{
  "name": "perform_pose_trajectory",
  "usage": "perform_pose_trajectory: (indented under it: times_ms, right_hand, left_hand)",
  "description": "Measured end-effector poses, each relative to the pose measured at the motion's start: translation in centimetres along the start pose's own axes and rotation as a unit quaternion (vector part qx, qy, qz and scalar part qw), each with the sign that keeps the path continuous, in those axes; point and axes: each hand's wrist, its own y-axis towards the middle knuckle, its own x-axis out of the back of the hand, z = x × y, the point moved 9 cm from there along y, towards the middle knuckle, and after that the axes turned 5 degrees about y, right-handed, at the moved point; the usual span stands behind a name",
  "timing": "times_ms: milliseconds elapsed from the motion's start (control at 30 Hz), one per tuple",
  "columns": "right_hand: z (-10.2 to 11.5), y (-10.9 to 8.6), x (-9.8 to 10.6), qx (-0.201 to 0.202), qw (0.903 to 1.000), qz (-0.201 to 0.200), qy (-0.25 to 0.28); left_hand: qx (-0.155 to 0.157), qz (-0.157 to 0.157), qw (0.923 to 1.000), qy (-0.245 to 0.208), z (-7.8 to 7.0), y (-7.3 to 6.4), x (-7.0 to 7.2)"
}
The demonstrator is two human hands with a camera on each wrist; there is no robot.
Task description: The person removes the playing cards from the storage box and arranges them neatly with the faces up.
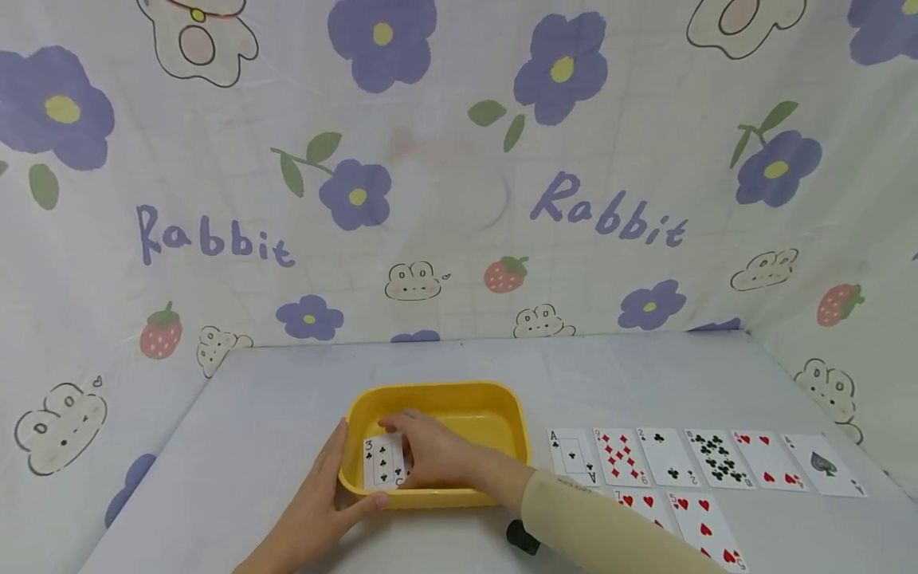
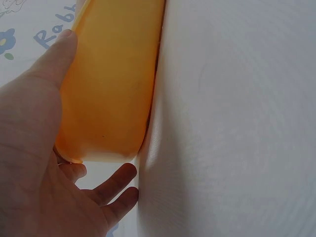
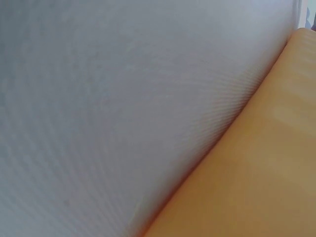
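Note:
A yellow plastic tub [image 1: 459, 501] stands on the white table. In its left end lies a three of clubs [image 1: 383, 461], face up, with a sliver of a red-marked card showing beside it. My right hand [image 1: 437, 450] reaches into the tub and holds the playing cards at their right side, fingers bent over the far edge and thumb near the close edge; the grip is partly hidden. At the tub's left front corner is my left hand [image 1: 326, 494], thumb on the front rim and loose fingers against the left wall. The left wrist view shows this hand [image 2: 54, 148] touching the tub's outer wall [image 2: 113, 89].
Right of the tub, face-up cards lie in rows, among them an ace of clubs [image 1: 571, 457], a nine of diamonds [image 1: 621, 457] and a five of hearts [image 1: 706, 522]. A small black object [image 1: 523, 537] sits by the right forearm. A patterned curtain [image 1: 459, 239] hangs behind.

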Motion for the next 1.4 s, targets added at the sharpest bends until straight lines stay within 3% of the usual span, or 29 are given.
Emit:
perform_pose_trajectory:
  times_ms: [500, 1033, 1233, 1400]
  right_hand:
    - [0.3, -0.1, 0.0, 0.018, 0.9997, -0.003, -0.015]
    - [0.5, -0.1, 0.1, 0.018, 0.9997, -0.01, -0.01]
    - [-0.1, -0.7, 1.1, -0.009, 0.9969, -0.035, 0.069]
    - [-0.3, -2.8, 4.2, -0.02, 0.9898, -0.075, 0.12]
  left_hand:
    - [-0.005, -0.002, 1.0, -0.001, 0.2, 0.0, 0.0]
    - [0.018, 0.018, 0.9997, -0.006, 0.1, 0.0, -0.3]
    - [0.018, 0.015, 0.9997, -0.005, 0.2, -0.1, -0.2]
    - [0.035, 0.024, 0.9991, -0.004, 0.5, 0.1, -0.4]
